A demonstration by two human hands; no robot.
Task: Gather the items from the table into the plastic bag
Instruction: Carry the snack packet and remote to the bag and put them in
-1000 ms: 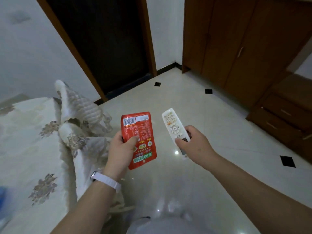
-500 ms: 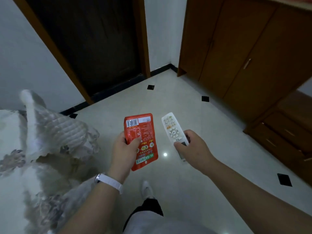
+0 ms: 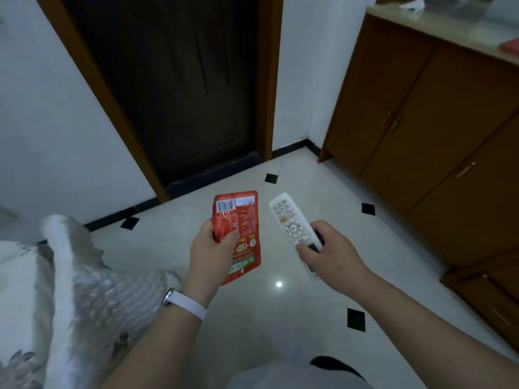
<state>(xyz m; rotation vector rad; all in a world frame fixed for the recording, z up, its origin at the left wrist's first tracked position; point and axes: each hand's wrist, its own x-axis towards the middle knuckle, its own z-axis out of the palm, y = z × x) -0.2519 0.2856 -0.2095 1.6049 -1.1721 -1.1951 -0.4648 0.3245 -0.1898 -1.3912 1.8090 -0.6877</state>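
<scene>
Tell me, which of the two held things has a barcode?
The red packet in the left hand: a barcode sits near its top edge. The white remote in the right hand shows only buttons.

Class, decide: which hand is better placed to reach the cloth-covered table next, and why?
Left, probably: the left hand, gripping the red packet, is nearest the cloth-covered table; the right hand, holding the white remote, is farther away.

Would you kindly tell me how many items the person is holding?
2: a red plastic snack packet in the left hand, a white plastic remote control in the right hand.
</scene>
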